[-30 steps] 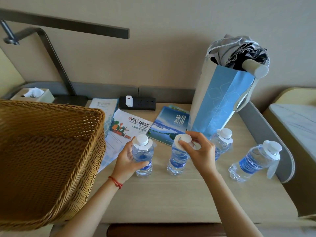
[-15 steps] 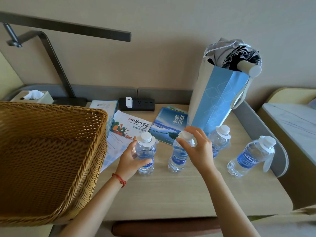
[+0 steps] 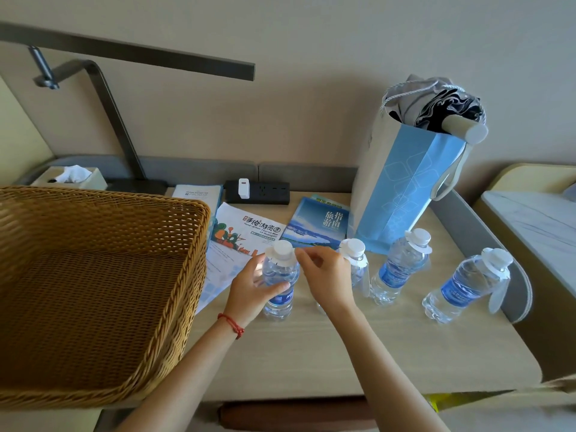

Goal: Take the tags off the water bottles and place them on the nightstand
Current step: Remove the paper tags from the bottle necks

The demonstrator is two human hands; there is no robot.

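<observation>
Several clear water bottles with blue labels stand in a row on the nightstand [image 3: 358, 347], each with a white paper tag round its neck. My left hand [image 3: 252, 291] grips the body of the leftmost bottle [image 3: 279, 283]. My right hand [image 3: 324, 275] reaches across to that bottle's neck, its fingertips at the edge of the white tag [image 3: 282, 255]. Behind my right hand stands the second bottle [image 3: 357, 263], partly hidden. The third bottle [image 3: 400, 268] and the fourth bottle [image 3: 467, 283] stand further right, untouched.
A large wicker basket [image 3: 124, 244] fills the left. Brochures [image 3: 246, 235], a blue booklet [image 3: 318, 222] and a power strip [image 3: 257, 192] lie at the back. A blue paper bag [image 3: 402, 194] holding an umbrella stands behind the bottles. A lamp and a tissue box [image 3: 70, 177] are at the far left.
My right hand has left the second bottle's cap and moved left to the neck tag of the leftmost bottle. My left hand keeps its grip on that bottle.
</observation>
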